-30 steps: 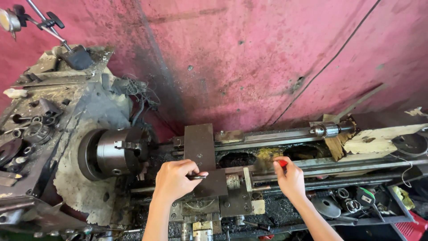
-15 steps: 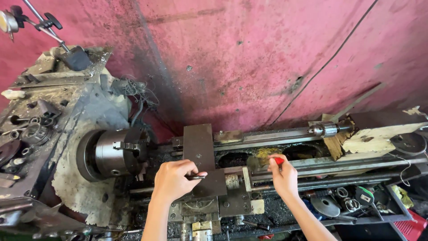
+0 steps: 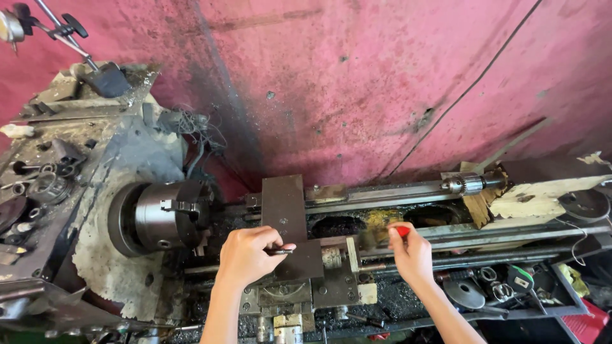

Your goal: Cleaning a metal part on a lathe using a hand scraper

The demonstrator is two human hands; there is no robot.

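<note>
Two bare forearms rise from the lower edge of the head view and reach over the front of an old, grimy lathe. The left hand (image 3: pixel 247 255) comes up almost straight, wrist level, knuckles toward the camera, and its fingers are curled tight around a small dark handle (image 3: pixel 280 251) that juts out to the right, against the dark carriage block (image 3: pixel 299 260). The right hand (image 3: pixel 413 255) comes in on a slant from the lower right, wrist bent slightly inward, its fingers pinched closed on a red-handled brush (image 3: pixel 401 232); the blurred bristle end points left, over the lathe bed just right of the carriage. The two hands are apart, with the carriage and its pale dial collar (image 3: pixel 331 257) between them. Below and to the right of the right forearm lies an oily tray (image 3: pixel 561 299) holding round metal parts and small tools. Just beyond the left hand a flat steel plate (image 3: pixel 284 207) stands on the cross slide, and to its left the dark three-jaw chuck (image 3: pixel 167 215) faces right out of the headstock (image 3: pixel 95 242), whose paint is chipped and flaking. Past the right hand the bed rails (image 3: pixel 510 230) run to the right, with yellowish swarf in the gaps, toward a drill chuck (image 3: pixel 468 185) at the tailstock end and a torn piece of cardboard (image 3: pixel 542 194) lying on top. Farthest off is a stained pink wall (image 3: pixel 382 83), with a thin black cable (image 3: pixel 472 86) running slantwise across it.
</note>
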